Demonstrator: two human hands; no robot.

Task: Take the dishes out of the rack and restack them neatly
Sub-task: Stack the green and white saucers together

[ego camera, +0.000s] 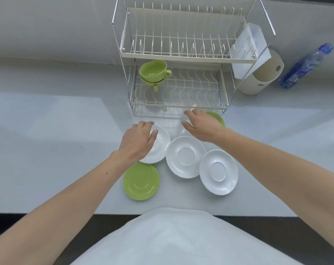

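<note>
Five saucers lie loose on the pale counter [47,150]; left hand [138,141], fingers spread, rests on the white glossy saucer [160,148] at twelve o'clock of the green round saucer [141,181]; right hand [201,127] hovers apart; gathering them comes next, I judge

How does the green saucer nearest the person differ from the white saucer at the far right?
The green saucer is lime-coloured; the white saucer is plain white. The green saucer lies alone to the left, while the white saucer's rim overlaps the neighbouring middle white saucer. Both lie flat, face up, on the counter, each with a round centre well.
</note>
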